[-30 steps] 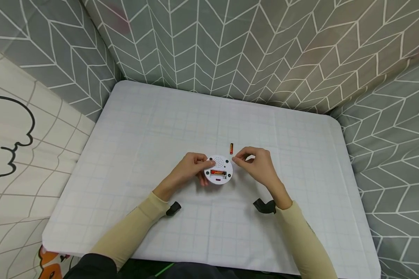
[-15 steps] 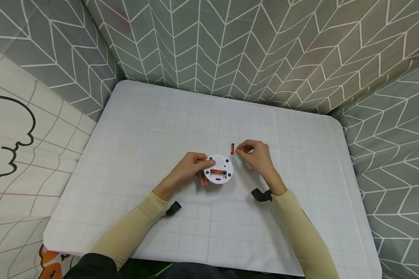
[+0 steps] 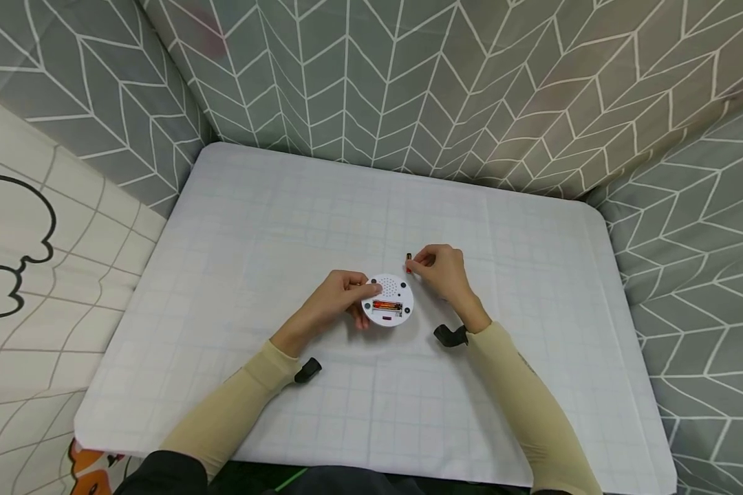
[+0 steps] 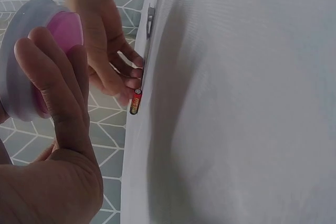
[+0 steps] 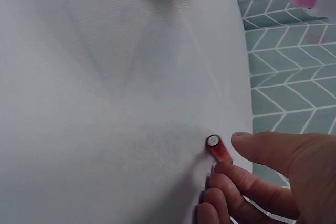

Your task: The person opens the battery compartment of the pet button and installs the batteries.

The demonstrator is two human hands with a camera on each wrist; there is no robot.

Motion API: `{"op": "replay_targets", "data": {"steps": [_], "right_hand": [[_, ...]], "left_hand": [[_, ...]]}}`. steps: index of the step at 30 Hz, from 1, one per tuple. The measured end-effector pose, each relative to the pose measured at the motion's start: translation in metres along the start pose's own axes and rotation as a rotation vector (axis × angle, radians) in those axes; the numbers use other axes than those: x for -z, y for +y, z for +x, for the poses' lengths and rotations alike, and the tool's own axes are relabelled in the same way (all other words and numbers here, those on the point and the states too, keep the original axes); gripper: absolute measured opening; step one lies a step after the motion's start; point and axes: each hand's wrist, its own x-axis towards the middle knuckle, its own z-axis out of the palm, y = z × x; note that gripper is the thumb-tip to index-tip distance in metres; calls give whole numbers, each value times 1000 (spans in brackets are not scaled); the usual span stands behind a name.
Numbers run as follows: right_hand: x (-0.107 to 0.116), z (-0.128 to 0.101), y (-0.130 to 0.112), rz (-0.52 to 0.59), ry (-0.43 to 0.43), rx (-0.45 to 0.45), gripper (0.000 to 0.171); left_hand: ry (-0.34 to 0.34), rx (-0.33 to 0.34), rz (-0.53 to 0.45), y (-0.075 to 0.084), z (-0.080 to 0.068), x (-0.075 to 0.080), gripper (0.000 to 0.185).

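My left hand [image 3: 336,297] grips a round white device [image 3: 389,283] by its left edge, the thumb on top. Its upturned face has speaker holes and a battery compartment with an orange-and-black battery [image 3: 386,306] inside. Pink shows on its other side [image 4: 65,27] in the left wrist view. My right hand [image 3: 444,275] is at a loose red-and-black battery [image 3: 408,262] on the table beyond the device. In the right wrist view, the index finger lies against this battery [image 5: 218,149], and a small gap separates the thumb [image 5: 252,142] from it.
White gridded cloth covers the table [image 3: 285,220]. A thin grey piece [image 4: 150,19] lies on it near the right hand in the left wrist view; its kind is unclear. Patterned curtains [image 3: 371,82] stand behind and at the sides. Black wrist cameras [image 3: 450,335] stick out from both sleeves.
My right hand has moved away from the device's right edge, forward and then left, to the loose battery. The left hand and the device stay in place.
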Motion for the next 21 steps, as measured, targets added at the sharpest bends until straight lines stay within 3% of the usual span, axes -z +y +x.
{"op": "replay_targets", "data": {"steps": [21], "right_hand": [[-9, 9, -8, -50, -27, 8, 14]], "left_hand": [[-2, 10, -13, -2, -2, 0, 26]]}}
